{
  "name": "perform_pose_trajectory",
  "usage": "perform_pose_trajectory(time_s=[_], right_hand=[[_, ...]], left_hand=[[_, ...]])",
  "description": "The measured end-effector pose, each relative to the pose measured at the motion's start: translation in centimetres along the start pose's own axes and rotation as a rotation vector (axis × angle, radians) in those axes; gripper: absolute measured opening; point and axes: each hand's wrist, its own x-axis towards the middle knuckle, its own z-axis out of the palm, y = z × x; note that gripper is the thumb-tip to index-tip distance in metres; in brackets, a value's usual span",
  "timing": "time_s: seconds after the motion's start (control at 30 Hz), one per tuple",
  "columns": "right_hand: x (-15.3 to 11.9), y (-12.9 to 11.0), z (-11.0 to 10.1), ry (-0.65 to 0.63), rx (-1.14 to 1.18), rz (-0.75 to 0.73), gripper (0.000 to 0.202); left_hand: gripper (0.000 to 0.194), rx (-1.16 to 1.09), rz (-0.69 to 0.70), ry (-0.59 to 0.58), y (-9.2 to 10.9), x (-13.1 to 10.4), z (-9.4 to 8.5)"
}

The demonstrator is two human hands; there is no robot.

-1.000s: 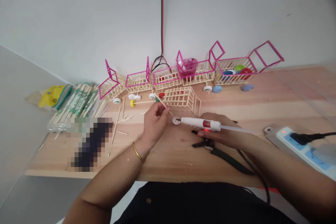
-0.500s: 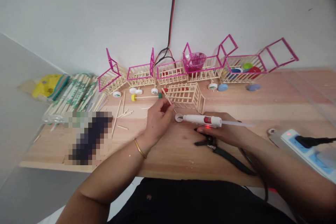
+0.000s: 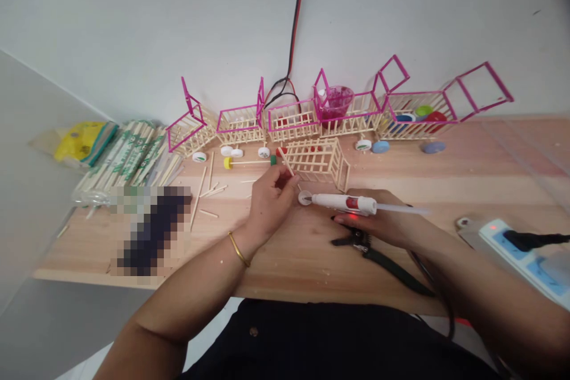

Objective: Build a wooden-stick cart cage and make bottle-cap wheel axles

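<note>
My left hand (image 3: 272, 199) pinches a thin wooden stick (image 3: 287, 161) that slants up and to the left. In my right hand (image 3: 378, 214) is a white hot glue gun (image 3: 342, 203) with a red light glowing beneath it and a clear glue stick out of its back. Its nozzle touches or hovers over a round white bottle cap (image 3: 305, 198) beside my left fingertips; which of the two I cannot tell. Just behind lies an unpainted stick cart frame (image 3: 314, 161). A yellow and a green cap joined by a stick (image 3: 250, 162) form an axle to its left.
Several stick carts with magenta rims (image 3: 291, 119) line the wall. Black-handled cutters (image 3: 387, 267) lie below my right hand. Bundled sticks (image 3: 124, 160) are at left, loose sticks (image 3: 209, 190) nearer, a power strip (image 3: 521, 258) at right.
Both hands keep nearly the same pose, with the glue gun still at the white cap. The whole view has shifted slightly.
</note>
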Motion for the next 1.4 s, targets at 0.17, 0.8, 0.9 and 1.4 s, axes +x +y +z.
perform_pose_trajectory(time_s=[0.17, 0.8, 0.9, 1.4], right_hand=[[0.0, -0.2, -0.1, -0.018, -0.003, 0.023, 0.034], [-0.1, 0.6, -0.2, 0.016, 0.028, -0.010, 0.035], [-0.2, 0.6, -0.3, 0.019, 0.076, -0.003, 0.035], [-0.8, 0.3, -1.2, 0.157, 0.309, -0.034, 0.030]], left_hand=[[0.007, -0.003, 0.006, -0.015, -0.1, -0.1, 0.1], [0.010, 0.060, 0.013, -0.084, -0.4, -0.2, 0.3], [0.010, 0.049, 0.005, -0.068, -0.3, -0.2, 0.3], [0.011, 0.104, 0.077, -0.166, -0.1, -0.3, 0.2]])
